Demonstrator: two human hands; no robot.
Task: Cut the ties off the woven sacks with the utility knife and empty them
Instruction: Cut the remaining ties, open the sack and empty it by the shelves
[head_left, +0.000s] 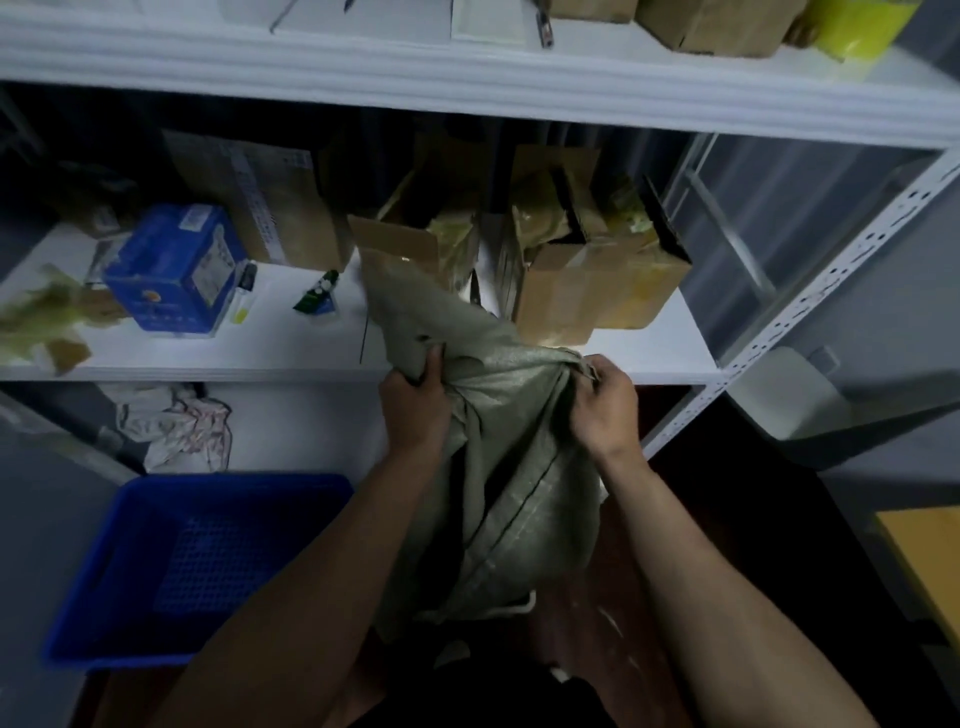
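Item: sack (498, 415), hanging in front of the shelf (208, 358), still bulging, so probably not emptied.
Grip: your left hand (415, 405) is clamped on its fabric, and your right hand (605, 410) pinches the bunched neck.
Knife: in neither hand.
Tie: cannot tell whether it is cut.

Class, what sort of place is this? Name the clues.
Probably a storeroom or stockroom: white slotted metal shelving, brown cardboard boxes standing on it, and a blue plastic basket below.

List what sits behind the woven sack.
Behind the woven sack, on the white shelf, stand a left cardboard box and a right cardboard box, both open, yellowish packets inside. The sack covers the left box's lower edge and part of the gap between.
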